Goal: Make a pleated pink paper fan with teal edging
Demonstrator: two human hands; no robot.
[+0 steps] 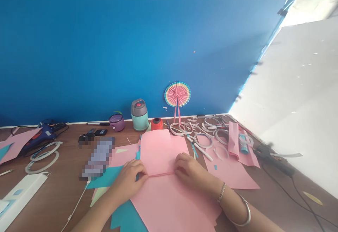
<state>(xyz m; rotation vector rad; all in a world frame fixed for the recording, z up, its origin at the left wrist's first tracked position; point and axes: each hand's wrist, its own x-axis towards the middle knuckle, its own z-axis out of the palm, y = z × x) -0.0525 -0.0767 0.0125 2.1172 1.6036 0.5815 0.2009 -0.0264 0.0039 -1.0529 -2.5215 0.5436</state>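
So on the far left there's a white power strip (25,198), with some white rings (42,165) just behind it and a blue tool (39,138) partly under pink paper. Next is a phone-shaped thing (97,158), pixelated so no clue what's on it, with a white cable (75,207) at its near end. Purple cup (116,123) sits behind that.

Then the left hand (132,175), thumb and fingers closed on the left end of a narrow crease in the pink sheet (157,151). That sheet is front and center, lying over teal paper (128,216). Behind it: mint-and-grey jar (139,117), red container (156,124), and a round pleated fan (177,94) upright on 2 pink legs against the blue panel (118,49).

Right hand (187,168) has its fingers curled in, pinching the crease's right end; 2 bracelets on that wrist. Past it, a white marker (203,151), more pink paper (232,177), and a black corded tool (276,161).
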